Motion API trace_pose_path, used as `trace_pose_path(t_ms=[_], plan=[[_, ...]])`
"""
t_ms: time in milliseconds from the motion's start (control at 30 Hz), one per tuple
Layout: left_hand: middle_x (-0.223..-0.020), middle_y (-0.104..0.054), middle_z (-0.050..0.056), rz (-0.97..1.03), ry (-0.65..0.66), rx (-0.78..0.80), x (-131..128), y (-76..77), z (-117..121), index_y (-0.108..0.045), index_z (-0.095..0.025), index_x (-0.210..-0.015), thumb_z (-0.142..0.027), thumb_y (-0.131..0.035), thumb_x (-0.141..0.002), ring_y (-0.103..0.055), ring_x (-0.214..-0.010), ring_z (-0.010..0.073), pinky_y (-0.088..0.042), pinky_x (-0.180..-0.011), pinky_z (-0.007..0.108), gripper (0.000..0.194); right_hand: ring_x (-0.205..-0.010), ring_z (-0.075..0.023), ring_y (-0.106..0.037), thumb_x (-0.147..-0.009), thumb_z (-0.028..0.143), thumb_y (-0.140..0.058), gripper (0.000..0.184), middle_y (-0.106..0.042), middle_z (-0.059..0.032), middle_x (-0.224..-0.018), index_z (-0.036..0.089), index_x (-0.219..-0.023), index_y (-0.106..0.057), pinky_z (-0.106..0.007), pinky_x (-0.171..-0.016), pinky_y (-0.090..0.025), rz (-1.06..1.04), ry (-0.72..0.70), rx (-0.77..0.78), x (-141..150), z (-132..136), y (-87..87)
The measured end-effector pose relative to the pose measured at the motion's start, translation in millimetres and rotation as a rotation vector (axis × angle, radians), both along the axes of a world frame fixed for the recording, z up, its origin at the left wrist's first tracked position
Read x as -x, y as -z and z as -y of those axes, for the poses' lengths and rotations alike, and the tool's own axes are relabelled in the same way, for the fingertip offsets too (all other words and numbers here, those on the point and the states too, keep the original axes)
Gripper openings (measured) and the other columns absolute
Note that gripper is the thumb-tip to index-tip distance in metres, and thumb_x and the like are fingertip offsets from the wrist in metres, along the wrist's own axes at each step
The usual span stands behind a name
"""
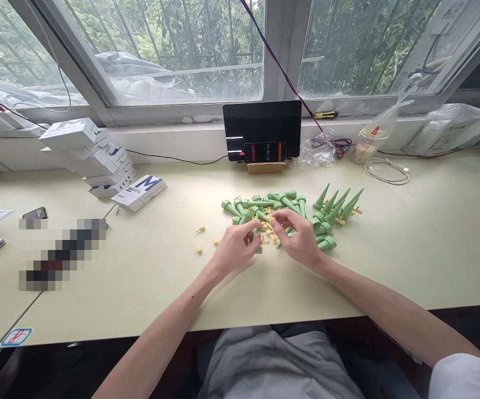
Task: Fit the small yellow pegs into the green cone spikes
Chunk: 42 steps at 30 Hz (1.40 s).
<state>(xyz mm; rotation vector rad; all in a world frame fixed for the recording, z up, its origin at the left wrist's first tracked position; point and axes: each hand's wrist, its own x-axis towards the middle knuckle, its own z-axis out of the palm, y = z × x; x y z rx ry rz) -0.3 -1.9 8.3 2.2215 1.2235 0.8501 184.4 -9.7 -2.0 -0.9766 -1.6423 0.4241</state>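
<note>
My left hand (236,247) is closed around a green plastic spike (256,228), partly hidden behind the fingers. Close beside it, my right hand (300,237) has thumb and fingertips pinched together on a small yellow nozzle (270,219), mostly covered by the fingers. Around and behind both hands lies a heap of green plastic spikes (287,201) with ribbed caps, mixed with small yellow nozzles (265,240). To the right, several green spikes (350,204) stand tilted with points up, yellow pieces by them. A few loose yellow nozzles (199,248) lie left of my left hand.
A phone (264,152) showing a timer leans on a black tablet (262,124) at the back. Stacked white boxes (98,158) stand left, one box (139,193) before them. Back right are a bagged cup (368,145) and a coiled white cable (387,172).
</note>
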Motion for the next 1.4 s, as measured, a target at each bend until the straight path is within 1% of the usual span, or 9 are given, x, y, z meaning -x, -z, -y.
trace_pose_path(t_ms=[67,167,267,400,667,800,967,1167,1400], plan=[[-0.056,-0.048,-0.006,0.057,-0.030,-0.042,0.0,1.3,-2.1,-0.068,-0.020,-0.095,-0.021,-0.052,-0.090,-0.038,-0.049,0.0080,-0.035,-0.053,0.021,0.017,-0.072,-0.0148,-0.066,-0.095,0.025,-0.059,0.007,-0.070,-0.0040,-0.089,0.020,-0.096,-0.064,-0.026,-0.063,-0.057,-0.002,0.004,-0.003,0.2,0.1,-0.3],[-0.065,-0.059,-0.002,0.122,-0.072,-0.080,-0.1,2.3,-4.7,-0.070,-0.018,-0.096,-0.022,-0.049,-0.093,-0.045,-0.053,0.0084,-0.039,-0.055,0.021,0.021,-0.072,-0.0152,-0.067,-0.095,0.027,-0.059,0.008,-0.070,-0.0044,-0.089,0.020,-0.096,-0.064,-0.027,-0.062,-0.057,0.001,0.001,-0.002,0.2,0.1,-0.2],[-0.074,-0.066,0.001,0.171,-0.105,-0.071,-0.3,1.8,-5.5,-0.070,-0.018,-0.098,-0.024,-0.049,-0.094,-0.053,-0.059,0.0097,-0.044,-0.059,0.022,0.023,-0.072,-0.0158,-0.068,-0.095,0.029,-0.058,0.010,-0.071,-0.0048,-0.090,0.021,-0.096,-0.064,-0.028,-0.062,-0.058,0.011,0.003,-0.011,0.3,0.0,0.5],[-0.083,-0.069,0.003,0.239,-0.114,-0.047,-0.9,-0.4,-4.7,-0.068,-0.017,-0.097,-0.022,-0.049,-0.093,-0.060,-0.066,0.0116,-0.050,-0.064,0.023,0.020,-0.070,-0.0158,-0.068,-0.096,0.029,-0.058,0.010,-0.071,-0.0050,-0.089,0.021,-0.096,-0.064,-0.028,-0.060,-0.057,0.030,0.005,-0.034,0.6,0.0,1.1],[-0.083,-0.068,0.003,0.228,-0.132,-0.007,-1.4,-1.5,-4.0,-0.065,-0.019,-0.097,-0.019,-0.046,-0.093,-0.061,-0.063,0.0121,-0.049,-0.060,0.023,0.019,-0.067,-0.0148,-0.066,-0.095,0.024,-0.059,0.006,-0.070,-0.0042,-0.086,0.021,-0.097,-0.063,-0.027,-0.057,-0.056,0.054,-0.004,-0.065,1.2,1.1,1.1],[-0.083,-0.066,0.002,0.233,-0.139,-0.003,-1.9,-1.2,-3.8,-0.064,-0.019,-0.097,-0.021,-0.046,-0.094,-0.060,-0.064,0.0123,-0.050,-0.061,0.024,0.018,-0.069,-0.0149,-0.066,-0.095,0.022,-0.058,0.007,-0.069,-0.0044,-0.088,0.022,-0.099,-0.063,-0.028,-0.060,-0.057,0.069,-0.013,-0.104,1.5,1.2,2.7],[-0.074,-0.062,0.000,0.208,-0.160,-0.020,-2.3,-1.8,-3.5,-0.063,-0.019,-0.094,-0.022,-0.046,-0.094,-0.053,-0.058,0.0109,-0.046,-0.058,0.023,0.017,-0.071,-0.0149,-0.065,-0.095,0.020,-0.057,0.007,-0.069,-0.0038,-0.086,0.022,-0.099,-0.062,-0.028,-0.063,-0.058,0.088,-0.040,-0.149,2.0,1.7,2.7],[-0.069,-0.058,-0.001,0.203,-0.167,-0.032,-2.8,-2.2,-3.8,-0.064,-0.019,-0.092,-0.023,-0.047,-0.094,-0.048,-0.055,0.0101,-0.041,-0.054,0.022,0.017,-0.070,-0.0155,-0.064,-0.096,0.023,-0.055,0.007,-0.068,-0.0043,-0.085,0.023,-0.097,-0.062,-0.029,-0.063,-0.058,0.102,-0.055,-0.110,1.6,3.3,1.1],[-0.066,-0.057,-0.001,0.208,-0.156,-0.035,-3.3,-3.6,-3.1,-0.064,-0.019,-0.091,-0.022,-0.047,-0.093,-0.048,-0.054,0.0104,-0.040,-0.053,0.022,0.017,-0.070,-0.0155,-0.063,-0.097,0.026,-0.054,0.008,-0.067,-0.0038,-0.082,0.023,-0.096,-0.061,-0.029,-0.062,-0.058,0.116,-0.050,-0.100,1.5,2.0,1.3]])
